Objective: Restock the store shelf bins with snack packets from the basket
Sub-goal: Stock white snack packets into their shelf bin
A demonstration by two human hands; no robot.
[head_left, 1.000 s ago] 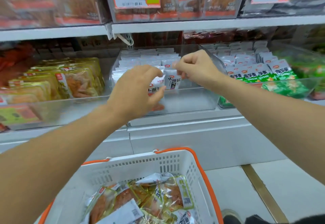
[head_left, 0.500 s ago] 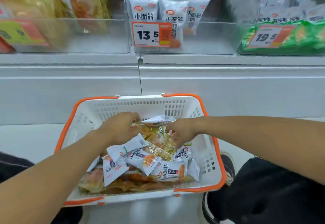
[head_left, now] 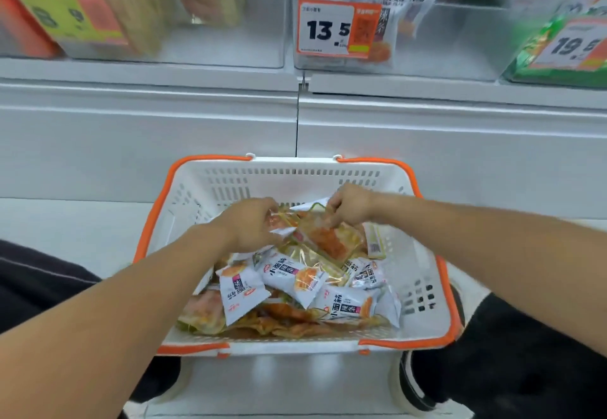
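A white basket (head_left: 423,254) with an orange rim is seen on the floor below the shelf, filled with a loose heap of white snack packets (head_left: 295,275) and clear yellow ones. Above, a clear bin (head_left: 460,40) is stocked with upright white packets behind a price tag (head_left: 335,29). A clear yellow packet (head_left: 328,241) at the top of the heap is pinched by the curled fingers of the right hand (head_left: 349,205). The left hand (head_left: 253,224) is curled round packets beside it.
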